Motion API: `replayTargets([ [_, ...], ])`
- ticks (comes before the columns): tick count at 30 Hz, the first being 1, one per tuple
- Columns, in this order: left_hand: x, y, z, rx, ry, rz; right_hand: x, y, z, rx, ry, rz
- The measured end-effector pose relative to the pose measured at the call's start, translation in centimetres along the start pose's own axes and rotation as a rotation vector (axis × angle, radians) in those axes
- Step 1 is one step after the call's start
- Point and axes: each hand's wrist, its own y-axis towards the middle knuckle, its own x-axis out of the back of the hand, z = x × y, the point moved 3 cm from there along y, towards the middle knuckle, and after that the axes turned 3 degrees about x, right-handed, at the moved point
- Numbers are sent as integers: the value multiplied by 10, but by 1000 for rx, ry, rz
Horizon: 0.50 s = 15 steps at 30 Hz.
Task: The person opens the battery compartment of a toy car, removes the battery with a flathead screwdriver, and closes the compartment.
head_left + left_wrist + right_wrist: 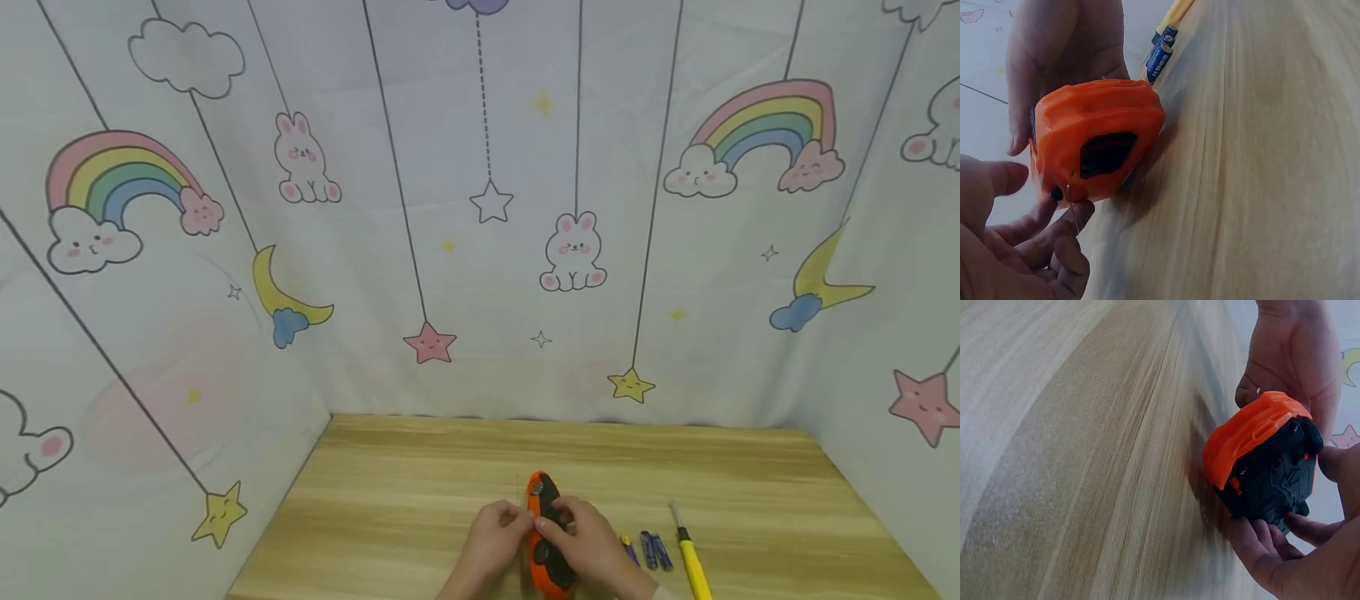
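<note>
Between both hands a toy car stands tipped on its side over the wooden table, its orange body to the left and black underside to the right. My left hand holds the orange side with fingertips and thumb. A thin wire-like strand shows by those fingers in the left wrist view, close to a small black knob. My right hand grips the car from the underside; in the right wrist view its fingers lie along the black chassis. The left palm appears behind the car there.
Right of the car lie two dark blue batteries side by side, with a yellow and purple piece nearer the right hand. A yellow screwdriver lies farther right. Printed cloth walls enclose the wooden table.
</note>
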Motion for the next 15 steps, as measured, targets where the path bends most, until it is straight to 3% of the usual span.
replayTargets([
  [6,0,-2,-6,-32,7,-12,2,1,0,-90,-11,-44],
  [15,-1,-3,-3,-84,-173,-38,7,1,1,-164,-9,-67],
])
